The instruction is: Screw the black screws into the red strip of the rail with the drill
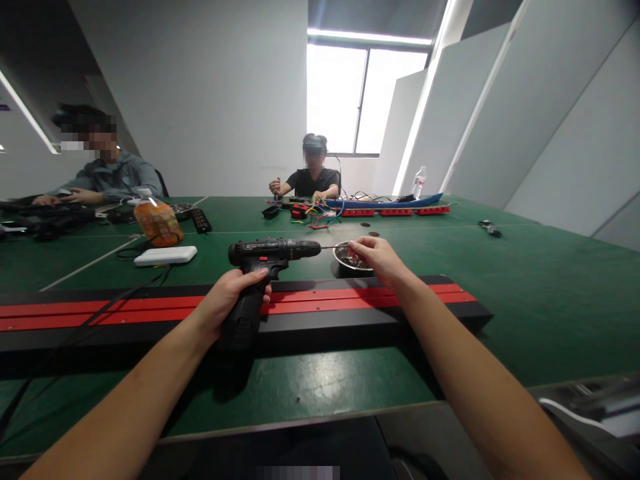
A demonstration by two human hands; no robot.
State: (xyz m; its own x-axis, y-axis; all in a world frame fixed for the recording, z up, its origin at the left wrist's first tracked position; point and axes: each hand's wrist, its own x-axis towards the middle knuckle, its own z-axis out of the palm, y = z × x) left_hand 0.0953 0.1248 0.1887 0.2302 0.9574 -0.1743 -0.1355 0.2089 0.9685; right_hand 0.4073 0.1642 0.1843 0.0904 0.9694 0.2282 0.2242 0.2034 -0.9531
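Note:
A black cordless drill (263, 252) lies sideways in my left hand (243, 287), whose fingers wrap its grip below the trigger. Its long thin bit (333, 247) points right. At the tip of that bit my right hand (373, 257) is closed in a pinch; whether a small screw is between the fingers is too small to tell. Just behind the pinch sits a metal bowl (345, 267) of small dark parts, partly covered by the hand. Beneath both hands runs a long black bar with red strips (320, 305).
Beyond the bar are a white power bank (166, 256), an orange drink bottle (157, 220) and a black power strip (201, 221). A co-worker (314, 177) sits across the green table (540, 287) behind coloured wires (323, 208); another person (105, 177) works at the left.

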